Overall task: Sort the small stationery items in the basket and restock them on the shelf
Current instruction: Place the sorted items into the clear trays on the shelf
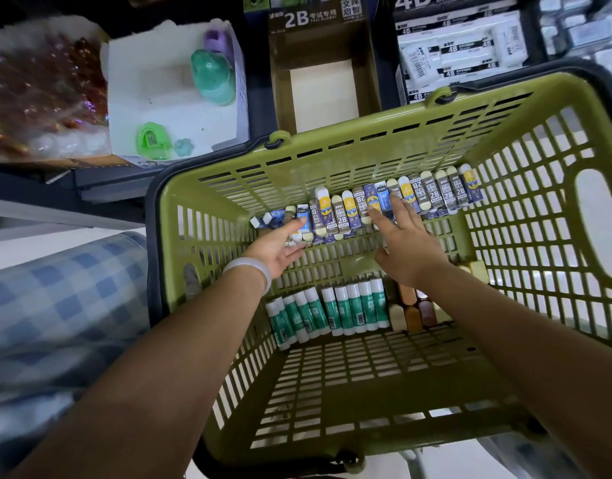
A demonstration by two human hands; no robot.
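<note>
A green plastic basket [332, 157] holds a row of wrapped 2B erasers [436, 191] along its far wall. A row of green-and-white glue sticks [332, 311] lies nearer to me, with brown and cream erasers [413, 311] beside them. My left hand [280, 245], wearing a pale bangle, reaches to the left end of the eraser row, fingers extended and touching the erasers. My right hand [405, 243] lies with straight fingers on the middle of the row. Beyond the basket stands an empty brown 2B eraser display box [323, 81] on the shelf.
A white box [173, 95] with green and purple sharpeners stands left of the 2B box. A box of white 4B erasers [460, 50] stands to its right. A glittery bag [38, 95] lies far left. Blue checked fabric [55, 305] is at my lower left.
</note>
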